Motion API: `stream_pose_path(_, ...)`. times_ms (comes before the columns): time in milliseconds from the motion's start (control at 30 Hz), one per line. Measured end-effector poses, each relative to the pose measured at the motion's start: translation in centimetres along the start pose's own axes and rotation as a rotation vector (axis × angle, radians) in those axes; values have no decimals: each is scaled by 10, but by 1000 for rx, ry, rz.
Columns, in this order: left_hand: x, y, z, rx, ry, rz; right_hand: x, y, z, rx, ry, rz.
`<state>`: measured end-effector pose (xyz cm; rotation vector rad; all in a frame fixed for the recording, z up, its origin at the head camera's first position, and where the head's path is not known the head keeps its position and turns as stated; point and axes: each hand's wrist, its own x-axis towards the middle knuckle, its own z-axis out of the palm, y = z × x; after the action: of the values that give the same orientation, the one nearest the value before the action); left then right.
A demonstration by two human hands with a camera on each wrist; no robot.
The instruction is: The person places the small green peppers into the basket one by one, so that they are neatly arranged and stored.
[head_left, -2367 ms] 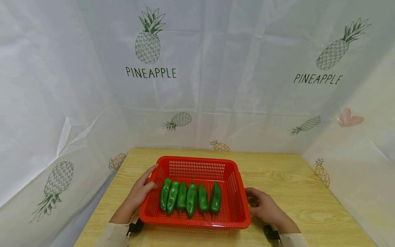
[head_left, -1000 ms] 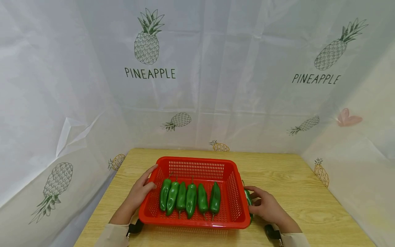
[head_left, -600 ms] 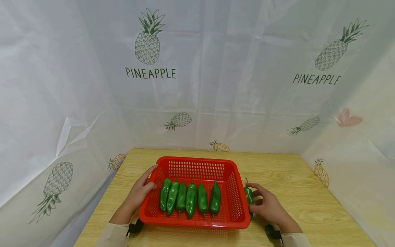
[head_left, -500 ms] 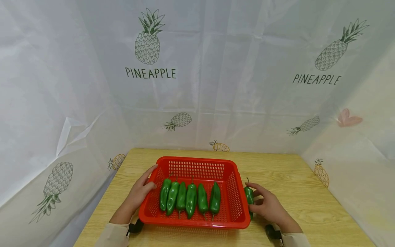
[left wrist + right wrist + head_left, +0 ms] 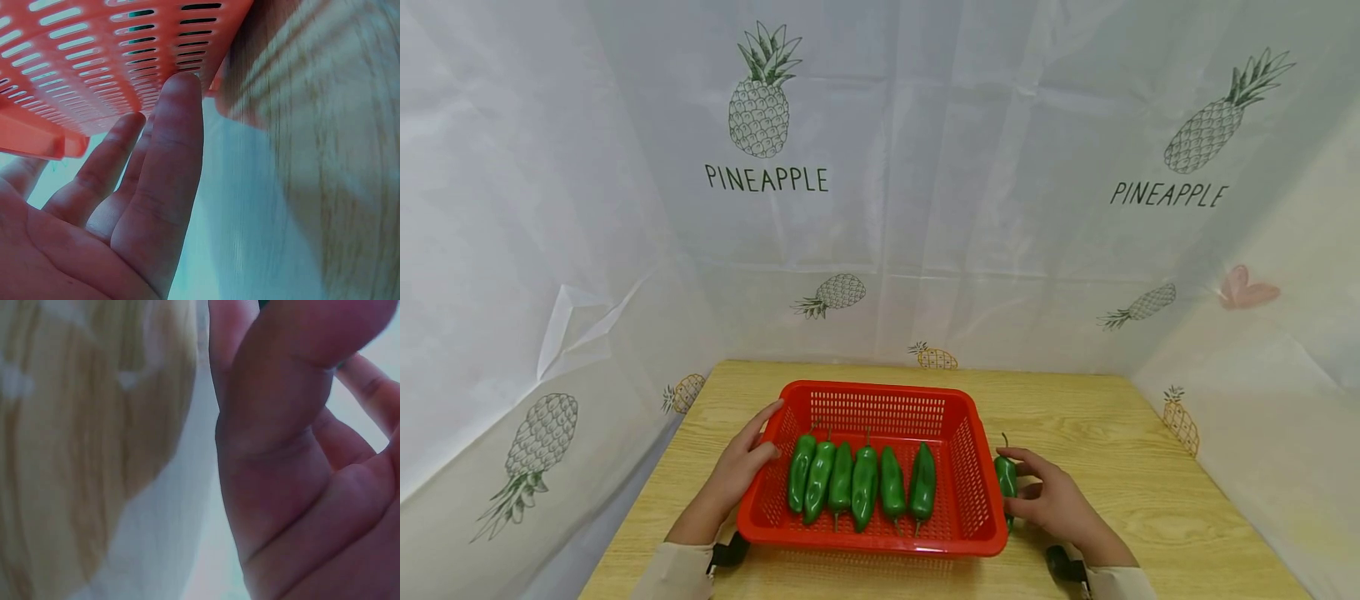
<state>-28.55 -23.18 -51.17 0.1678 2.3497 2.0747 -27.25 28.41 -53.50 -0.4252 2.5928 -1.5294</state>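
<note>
A red plastic basket with slotted walls holds several glossy green peppers lying side by side. At its left wall is my left hand; the left wrist view shows nearly straight fingers touching the slotted outer wall. Just outside the right wall, my right hand pinches another green pepper between thumb and fingers, its stem pointing away from me. The basket's rim hides part of this pepper. In the right wrist view, bent fingers cover nearly all of it.
Light wood-grain table under the basket. White curtains printed with pineapples close off the back and both sides. A black strap piece sits at the right wrist, another at the left.
The pepper in my right hand has come into view from behind the basket's right rim and shifted slightly right and away from the wall. Left hand and basket have stayed in place.
</note>
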Motion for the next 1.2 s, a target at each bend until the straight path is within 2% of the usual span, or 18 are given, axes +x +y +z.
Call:
stream_pose_path(733, 2, -1, -6, -11, -2, 13, 4, -2, -3, 67, 12, 26)
stream_pose_path(933, 1, 0, -5, -14, -21, 10, 0, -1, -11, 95, 31, 52)
stream_pose_path(1100, 1, -2, -4, -11, -10, -1, -2, -7, -21, 146, 66, 108)
stream_pose_path(1200, 1, -2, -2, -16, -11, 3, -2, -13, -29, 146, 73, 110)
